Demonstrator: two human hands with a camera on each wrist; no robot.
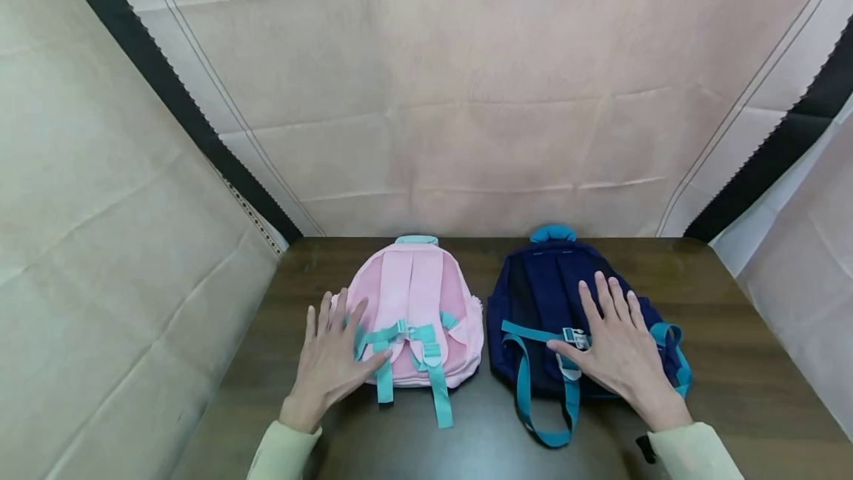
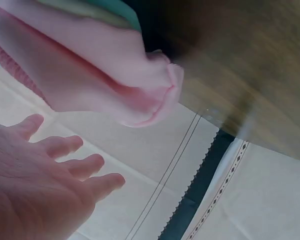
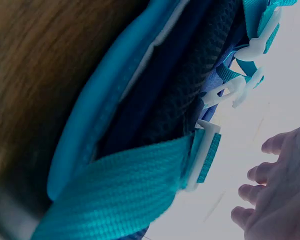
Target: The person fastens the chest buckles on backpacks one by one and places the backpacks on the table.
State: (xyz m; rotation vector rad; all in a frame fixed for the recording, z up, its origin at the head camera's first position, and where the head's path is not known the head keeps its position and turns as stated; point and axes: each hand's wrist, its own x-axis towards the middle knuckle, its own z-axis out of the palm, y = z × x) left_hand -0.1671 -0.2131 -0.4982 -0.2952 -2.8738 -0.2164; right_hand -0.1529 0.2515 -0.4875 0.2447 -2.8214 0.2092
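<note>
navy backpack (image 3: 175, 85) w/ teal strap (image 3: 115, 192) & white buckles (image 3: 240, 85) fills view, right hand (image 3: 277, 195) fingers spread alongside.

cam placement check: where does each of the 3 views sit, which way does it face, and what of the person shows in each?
Head: above, facing forward and down at the table; both hands, left hand on the pink backpack, right hand on the navy backpack, plus sleeves.
Left wrist: low by the left hand, facing the pink backpack.
Right wrist: close on the navy backpack's teal strap; fingertips show.
Shared: each wrist view repeats one head-view backpack.
</note>
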